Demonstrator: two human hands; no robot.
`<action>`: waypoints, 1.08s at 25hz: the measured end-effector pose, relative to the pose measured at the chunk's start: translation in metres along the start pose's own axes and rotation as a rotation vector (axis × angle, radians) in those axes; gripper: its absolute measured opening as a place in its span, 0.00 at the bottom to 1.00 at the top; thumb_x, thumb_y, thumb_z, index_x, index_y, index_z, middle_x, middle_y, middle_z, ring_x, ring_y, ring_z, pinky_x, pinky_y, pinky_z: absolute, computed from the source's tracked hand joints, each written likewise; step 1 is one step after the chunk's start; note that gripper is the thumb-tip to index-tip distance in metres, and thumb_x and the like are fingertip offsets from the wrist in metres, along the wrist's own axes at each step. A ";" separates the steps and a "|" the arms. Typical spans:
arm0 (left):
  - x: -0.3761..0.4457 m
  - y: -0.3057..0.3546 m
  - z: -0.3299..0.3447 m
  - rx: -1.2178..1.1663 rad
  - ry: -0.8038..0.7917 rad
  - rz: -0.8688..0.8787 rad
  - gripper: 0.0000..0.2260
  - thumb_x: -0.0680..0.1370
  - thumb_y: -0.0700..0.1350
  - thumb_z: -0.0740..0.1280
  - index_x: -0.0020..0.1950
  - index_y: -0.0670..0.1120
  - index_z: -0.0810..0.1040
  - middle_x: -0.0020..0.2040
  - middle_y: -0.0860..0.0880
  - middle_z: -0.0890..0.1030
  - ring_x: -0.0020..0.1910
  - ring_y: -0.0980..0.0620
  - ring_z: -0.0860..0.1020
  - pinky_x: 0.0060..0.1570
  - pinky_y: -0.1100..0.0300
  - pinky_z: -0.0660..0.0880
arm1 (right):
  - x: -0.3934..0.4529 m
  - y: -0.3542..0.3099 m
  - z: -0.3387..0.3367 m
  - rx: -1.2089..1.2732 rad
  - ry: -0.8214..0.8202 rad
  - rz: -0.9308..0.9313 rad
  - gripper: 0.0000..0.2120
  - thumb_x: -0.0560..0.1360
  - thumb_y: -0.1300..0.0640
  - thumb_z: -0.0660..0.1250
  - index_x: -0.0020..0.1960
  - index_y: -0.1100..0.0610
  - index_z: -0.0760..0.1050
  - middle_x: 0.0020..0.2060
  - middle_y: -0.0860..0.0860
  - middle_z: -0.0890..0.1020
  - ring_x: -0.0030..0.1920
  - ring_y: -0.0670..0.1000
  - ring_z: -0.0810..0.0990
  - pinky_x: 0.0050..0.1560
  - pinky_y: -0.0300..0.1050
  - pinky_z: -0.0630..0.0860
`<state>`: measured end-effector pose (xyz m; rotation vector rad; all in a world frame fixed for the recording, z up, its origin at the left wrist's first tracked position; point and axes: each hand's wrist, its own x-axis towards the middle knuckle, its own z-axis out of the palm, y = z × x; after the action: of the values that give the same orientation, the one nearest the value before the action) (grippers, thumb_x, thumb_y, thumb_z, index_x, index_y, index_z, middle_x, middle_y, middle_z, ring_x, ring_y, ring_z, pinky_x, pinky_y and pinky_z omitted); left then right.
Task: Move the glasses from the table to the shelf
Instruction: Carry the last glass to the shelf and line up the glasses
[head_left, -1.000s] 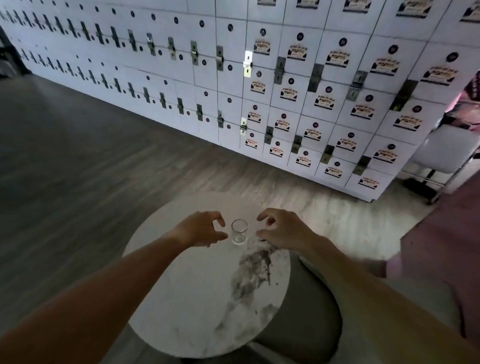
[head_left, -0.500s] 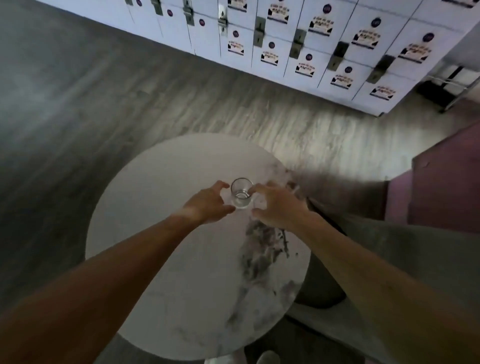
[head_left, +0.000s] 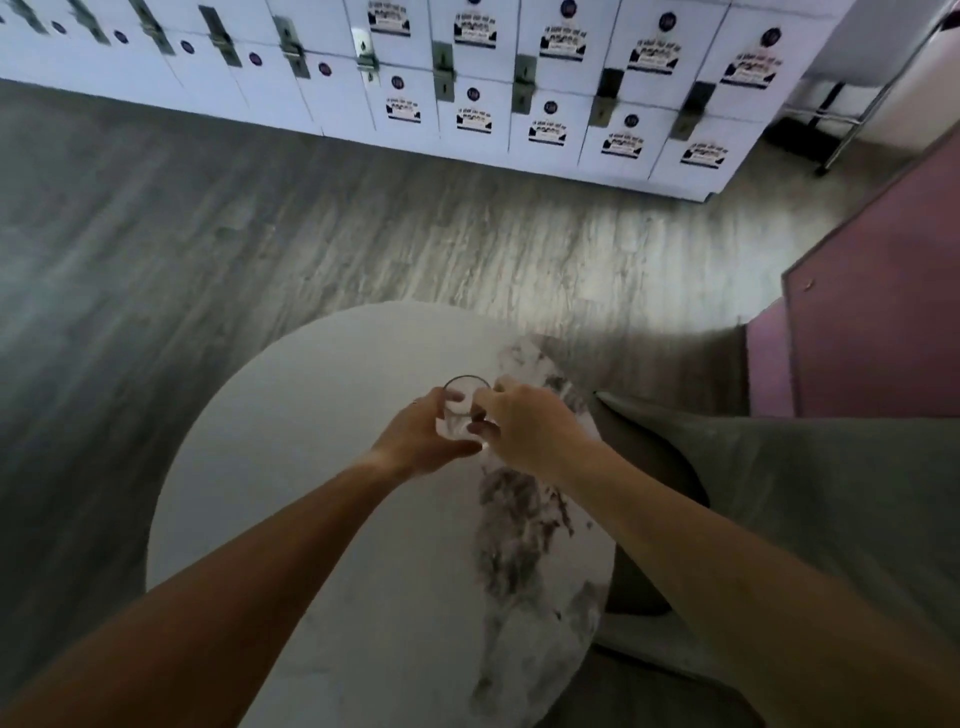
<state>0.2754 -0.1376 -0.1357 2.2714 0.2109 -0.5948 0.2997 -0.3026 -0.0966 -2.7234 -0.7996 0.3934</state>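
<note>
Clear glass (head_left: 464, 408) upright, mouth upward.

Single head view, aimed steeply down and forward; round table (head_left: 291, 467) seen close below, lockers (head_left: 545, 78) far at top edge.

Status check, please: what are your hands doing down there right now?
Left hand and right hand both closed around the glass. Glass over round marble table. Nothing blocking.
</note>
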 end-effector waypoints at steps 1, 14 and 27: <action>0.000 0.012 -0.006 0.007 0.006 0.041 0.32 0.68 0.50 0.80 0.69 0.50 0.72 0.61 0.46 0.81 0.52 0.52 0.78 0.52 0.60 0.71 | -0.004 0.003 -0.012 0.032 0.016 0.009 0.12 0.79 0.50 0.66 0.58 0.55 0.77 0.47 0.53 0.79 0.43 0.53 0.80 0.46 0.47 0.79; -0.096 0.299 0.088 -0.049 -0.265 0.877 0.35 0.63 0.42 0.83 0.67 0.47 0.75 0.56 0.45 0.84 0.54 0.44 0.83 0.54 0.48 0.81 | -0.297 0.076 -0.182 0.038 0.629 0.525 0.14 0.74 0.43 0.70 0.53 0.51 0.79 0.47 0.51 0.78 0.42 0.51 0.78 0.42 0.44 0.73; -0.468 0.387 0.325 -0.044 -0.833 1.439 0.34 0.64 0.35 0.82 0.64 0.50 0.70 0.52 0.51 0.85 0.48 0.54 0.85 0.43 0.60 0.81 | -0.755 -0.102 -0.135 -0.118 1.005 1.067 0.09 0.75 0.45 0.70 0.53 0.48 0.78 0.40 0.37 0.75 0.38 0.39 0.76 0.40 0.38 0.74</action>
<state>-0.1237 -0.6253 0.1415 1.3790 -1.6049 -0.5943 -0.3168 -0.6658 0.1983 -2.6490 0.9068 -0.8177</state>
